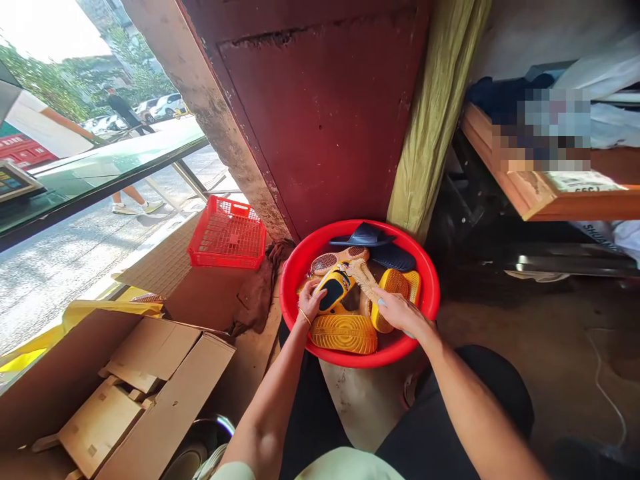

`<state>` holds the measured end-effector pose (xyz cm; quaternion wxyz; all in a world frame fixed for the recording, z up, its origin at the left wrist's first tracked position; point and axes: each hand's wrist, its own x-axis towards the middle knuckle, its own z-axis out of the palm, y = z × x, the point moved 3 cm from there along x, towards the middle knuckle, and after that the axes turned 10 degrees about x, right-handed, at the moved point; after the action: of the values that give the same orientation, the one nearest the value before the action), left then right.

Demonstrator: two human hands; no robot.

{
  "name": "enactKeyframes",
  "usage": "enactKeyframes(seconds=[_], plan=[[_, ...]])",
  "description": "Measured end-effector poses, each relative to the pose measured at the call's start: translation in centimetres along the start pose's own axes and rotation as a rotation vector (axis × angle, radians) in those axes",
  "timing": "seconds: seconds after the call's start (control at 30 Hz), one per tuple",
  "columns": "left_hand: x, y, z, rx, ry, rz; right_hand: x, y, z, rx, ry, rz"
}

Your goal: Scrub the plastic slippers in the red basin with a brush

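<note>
A red basin [434,293] holds several slippers in water. My left hand [311,301] is closed on a yellow slipper with a dark insole [332,293], held tilted at the basin's left side. In my right hand [396,311] is the handle of a pale scrubbing brush [365,279], its head against the slipper's upper end. A yellow sole [345,333] faces up at the near side. Yellow slippers [395,287] stand at the right, dark blue slippers [365,236] lie at the far rim, and a tan-soled shoe [325,263] is at the far left.
A red crate [229,233] sits left of the basin on cardboard. Nearer is an open cardboard box [170,413] with wooden pieces. A maroon door [325,120] and greenish curtain [427,133] stand behind. A wooden-edged table [540,200] is at the right. A person walks outside.
</note>
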<state>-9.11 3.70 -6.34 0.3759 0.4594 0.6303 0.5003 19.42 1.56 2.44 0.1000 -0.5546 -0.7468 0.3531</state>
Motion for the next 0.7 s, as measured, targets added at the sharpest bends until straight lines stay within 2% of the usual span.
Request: enactKeyframes(seconds=[0.1,0.2,0.23,0.37,0.4,0.53,0.6,0.7], plan=[[0.2,1.1,-0.6,0.052,0.162,0.053,-0.2,-0.8,-0.9,0.063,0.123,-0.035],[0.7,1.8,-0.2,0.109,0.171,-0.009,-1.4,-2.0,-1.5,0.147,0.162,-0.069],[0.8,1.9,0.1,0.103,0.153,-0.051,-1.9,-2.4,-1.6,0.181,0.114,-0.061],[0.3,1.6,1.5,-0.062,0.114,-0.229,-4.4,-3.8,-0.7,0.249,-0.28,-0.027],[0.0,1.5,1.8,-0.11,0.095,-0.246,-4.7,-4.1,-0.5,0.233,-0.333,-0.045],[-1.2,1.2,2.5,-0.138,-0.036,-0.173,-4.0,-5.0,0.8,0.115,-0.27,-0.029],[-1.6,1.3,2.7,-0.106,-0.118,-0.119,-3.0,-5.6,1.6,0.126,-0.305,0.002],[-2.0,1.6,2.9,-0.108,-0.212,-0.06,-1.5,-6.6,2.3,0.143,-0.336,-0.028]])
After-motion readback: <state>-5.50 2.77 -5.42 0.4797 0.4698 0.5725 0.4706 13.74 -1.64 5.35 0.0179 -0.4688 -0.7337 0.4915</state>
